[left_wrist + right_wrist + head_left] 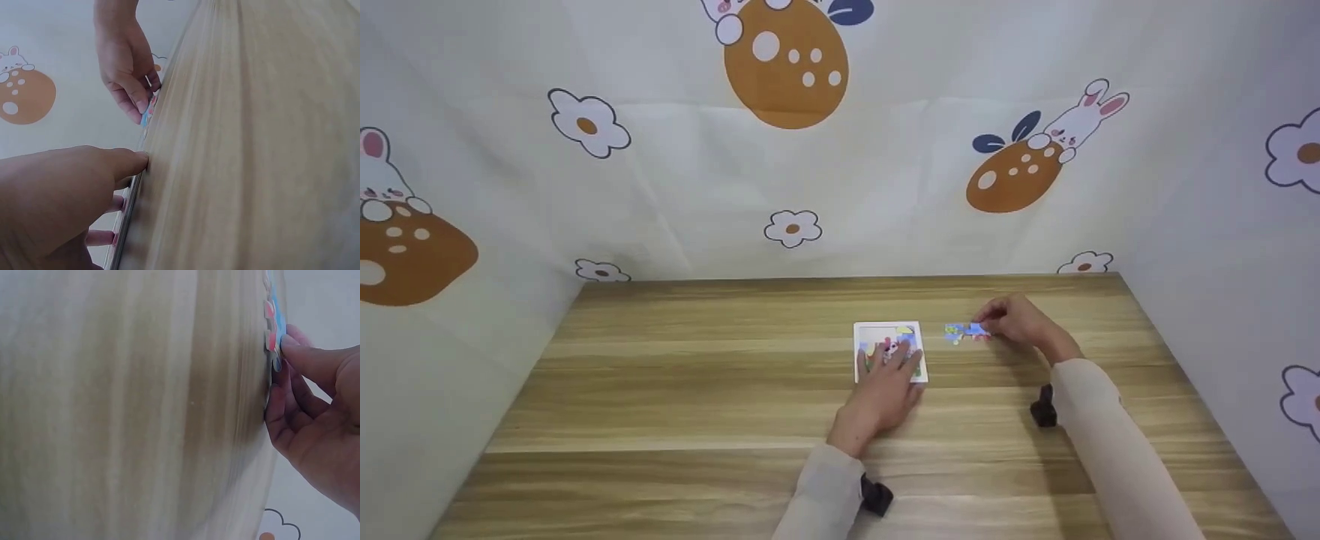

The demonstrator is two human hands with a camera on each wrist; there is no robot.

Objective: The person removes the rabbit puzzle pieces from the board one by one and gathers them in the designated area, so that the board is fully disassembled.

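My left hand (883, 394) lies with its fingers spread across a small white-framed jigsaw puzzle (886, 325) and partly covers its picture. In the left wrist view, the thumb of that left hand (62, 185) is at the edge of the puzzle. To the right, my right hand (1018, 321) pinches a blue and pink puzzle piece (978, 329) between thumb and fingers. The right wrist view shows this puzzle piece (271, 332) tilted slightly up from the table at the thumb tip. Close to its left is another puzzle piece (952, 330), with green and yellow on it.
The wood-grain table (682, 390) extends around both hands. A pale curtain (682, 180) with rabbits and flowers printed on it stands along the back and sides. A small black device (876, 496) is on each wrist.
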